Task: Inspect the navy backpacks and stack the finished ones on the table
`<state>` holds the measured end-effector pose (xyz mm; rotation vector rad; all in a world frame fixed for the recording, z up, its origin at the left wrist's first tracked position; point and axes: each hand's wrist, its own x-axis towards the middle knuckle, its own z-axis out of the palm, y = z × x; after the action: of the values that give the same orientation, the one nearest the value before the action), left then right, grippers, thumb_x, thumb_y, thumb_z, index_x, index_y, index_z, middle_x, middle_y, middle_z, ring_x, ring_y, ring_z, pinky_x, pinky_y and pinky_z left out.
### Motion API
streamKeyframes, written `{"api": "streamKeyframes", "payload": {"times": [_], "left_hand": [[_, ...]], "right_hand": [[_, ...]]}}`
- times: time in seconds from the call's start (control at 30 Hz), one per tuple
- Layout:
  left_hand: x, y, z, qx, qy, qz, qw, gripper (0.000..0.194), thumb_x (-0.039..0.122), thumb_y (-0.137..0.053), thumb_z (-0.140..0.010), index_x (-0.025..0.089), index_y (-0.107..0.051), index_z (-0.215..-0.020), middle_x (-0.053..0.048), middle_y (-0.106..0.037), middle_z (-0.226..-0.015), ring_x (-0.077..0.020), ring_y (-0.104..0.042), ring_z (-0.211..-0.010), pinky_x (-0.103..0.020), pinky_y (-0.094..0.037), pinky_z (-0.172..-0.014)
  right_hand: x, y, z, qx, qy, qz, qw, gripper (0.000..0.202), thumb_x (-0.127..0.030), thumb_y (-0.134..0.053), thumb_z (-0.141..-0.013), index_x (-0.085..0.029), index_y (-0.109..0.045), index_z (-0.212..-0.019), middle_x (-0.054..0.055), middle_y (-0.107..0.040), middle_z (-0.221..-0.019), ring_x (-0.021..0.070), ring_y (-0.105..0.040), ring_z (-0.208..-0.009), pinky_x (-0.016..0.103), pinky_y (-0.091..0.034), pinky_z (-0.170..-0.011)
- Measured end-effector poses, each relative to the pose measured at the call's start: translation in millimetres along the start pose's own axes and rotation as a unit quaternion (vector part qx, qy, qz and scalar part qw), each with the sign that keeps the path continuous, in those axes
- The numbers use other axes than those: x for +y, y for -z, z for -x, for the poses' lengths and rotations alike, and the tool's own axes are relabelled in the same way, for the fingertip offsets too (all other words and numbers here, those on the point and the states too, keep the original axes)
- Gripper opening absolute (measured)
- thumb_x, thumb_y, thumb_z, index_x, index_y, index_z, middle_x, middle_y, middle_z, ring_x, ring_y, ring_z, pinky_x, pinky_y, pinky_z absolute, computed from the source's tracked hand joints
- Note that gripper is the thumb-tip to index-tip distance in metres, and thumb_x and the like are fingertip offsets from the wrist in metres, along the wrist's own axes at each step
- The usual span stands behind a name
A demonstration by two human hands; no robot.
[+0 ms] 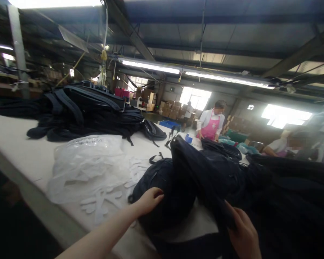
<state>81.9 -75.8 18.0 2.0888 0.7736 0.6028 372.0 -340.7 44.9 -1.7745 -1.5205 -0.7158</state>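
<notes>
A dark navy backpack (pixel 162 180) lies in front of me on the white table, its small top loop pointing away. My left hand (pixel 152 200) is at its near left side, fingers curled and closed on the fabric; the fingertips are partly hidden. On the right, my right hand (pixel 242 230) is wrapped round the lower edge of a raised dark fabric panel (pixel 191 162), thumb on top. That panel stands tilted beside the backpack, and whether it belongs to the same bag I cannot tell.
A clear plastic bag (pixel 89 169) and white cut-out pieces (pixel 101 205) lie to the left. A pile of dark backpacks (pixel 91 111) stands behind, with more dark bags (pixel 294 194) at right. A co-worker in a pink apron (pixel 210 126) works across the table; another person is at far right.
</notes>
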Motion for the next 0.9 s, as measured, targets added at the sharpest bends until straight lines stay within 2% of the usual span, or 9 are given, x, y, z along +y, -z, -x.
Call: {"api": "streamKeyframes", "payload": {"times": [0.1,0.27,0.43,0.5,0.63,0.7,0.77,0.83,0.9], "left_hand": [[-4,-0.9,7,0.029,0.008,-0.008,1.0,0.032,0.034,-0.055,-0.082,0.017,-0.069,-0.105,-0.009,-0.072,-0.108,-0.0238,-0.066,-0.101,-0.033,-0.05,-0.093],[-4,2.8,15,0.051,0.052,-0.04,0.997,0.029,0.021,-0.053,-0.078,0.016,-0.069,-0.102,-0.011,-0.072,-0.103,-0.0263,-0.065,-0.1,-0.034,-0.05,-0.086],[4,0.4,41,-0.021,0.081,-0.082,0.993,0.013,0.024,-0.058,-0.073,0.018,-0.069,-0.073,-0.008,-0.07,-0.074,-0.025,-0.065,-0.076,-0.032,-0.046,-0.069],[8,2.2,53,-0.043,0.067,-0.117,0.99,0.018,0.03,-0.06,-0.074,0.019,-0.064,-0.059,-0.005,-0.065,-0.065,-0.0224,-0.063,-0.071,-0.031,-0.044,-0.066],[15,12.2,70,0.077,0.049,-0.221,0.971,0.027,0.043,-0.061,-0.077,0.02,-0.06,-0.065,-0.006,-0.063,-0.074,-0.0222,-0.06,-0.075,-0.033,-0.045,-0.07],[19,20.9,71,0.146,0.001,-0.232,0.962,0.036,0.049,-0.07,-0.07,0.019,-0.063,-0.088,-0.01,-0.064,-0.099,-0.027,-0.059,-0.096,-0.038,-0.046,-0.084],[25,31.7,64,0.148,-0.103,-0.236,0.955,0.066,0.053,-0.075,-0.065,0.017,-0.056,-0.117,-0.015,-0.054,-0.127,-0.0321,-0.048,-0.12,-0.044,-0.038,-0.102],[34,41.6,50,0.09,-0.211,-0.25,0.941,0.07,0.052,-0.071,-0.072,0.018,-0.049,-0.129,-0.014,-0.048,-0.138,-0.0311,-0.038,-0.131,-0.044,-0.029,-0.111],[42,45.7,30,0.013,-0.268,-0.275,0.923,0.053,0.047,-0.063,-0.082,0.019,-0.052,-0.125,-0.012,-0.055,-0.13,-0.0278,-0.043,-0.128,-0.041,-0.03,-0.111]], "right_hand": [[12,-7,32,-0.06,-0.006,0.025,0.998,0.057,-0.016,-0.043,-0.083,-0.031,-0.044,-0.138,0.007,-0.058,-0.113,0.0222,-0.06,-0.099,0.035,-0.053,-0.084],[3,3,64,-0.118,-0.02,0.056,0.991,0.06,-0.013,-0.038,-0.085,-0.032,-0.041,-0.141,0.007,-0.056,-0.115,0.0231,-0.055,-0.107,0.04,-0.048,-0.094],[3,9,69,-0.131,-0.061,0.067,0.987,0.058,-0.012,-0.034,-0.084,-0.027,-0.043,-0.14,0.009,-0.055,-0.119,0.0234,-0.053,-0.112,0.042,-0.045,-0.098],[8,11,68,-0.124,-0.08,0.067,0.987,0.057,-0.013,-0.035,-0.084,-0.024,-0.045,-0.139,0.01,-0.054,-0.124,0.0241,-0.052,-0.115,0.042,-0.043,-0.1],[19,13,60,-0.123,-0.077,0.068,0.987,0.054,-0.015,-0.034,-0.084,-0.02,-0.046,-0.137,0.011,-0.055,-0.126,0.0246,-0.052,-0.116,0.042,-0.042,-0.102],[24,14,56,-0.116,-0.063,0.075,0.988,0.051,-0.017,-0.035,-0.085,-0.019,-0.048,-0.134,0.011,-0.056,-0.124,0.0247,-0.054,-0.113,0.042,-0.043,-0.101],[29,15,50,-0.114,-0.044,0.08,0.989,0.049,-0.017,-0.036,-0.084,-0.018,-0.05,-0.131,0.011,-0.057,-0.123,0.0244,-0.055,-0.111,0.041,-0.044,-0.1],[35,17,44,-0.112,-0.025,0.087,0.99,0.048,-0.016,-0.036,-0.084,-0.017,-0.051,-0.13,0.011,-0.058,-0.122,0.0238,-0.055,-0.111,0.04,-0.045,-0.1],[43,19,37,-0.11,-0.012,0.101,0.989,0.049,-0.014,-0.036,-0.083,-0.017,-0.052,-0.129,0.011,-0.057,-0.124,0.0234,-0.053,-0.115,0.039,-0.044,-0.102]]}}
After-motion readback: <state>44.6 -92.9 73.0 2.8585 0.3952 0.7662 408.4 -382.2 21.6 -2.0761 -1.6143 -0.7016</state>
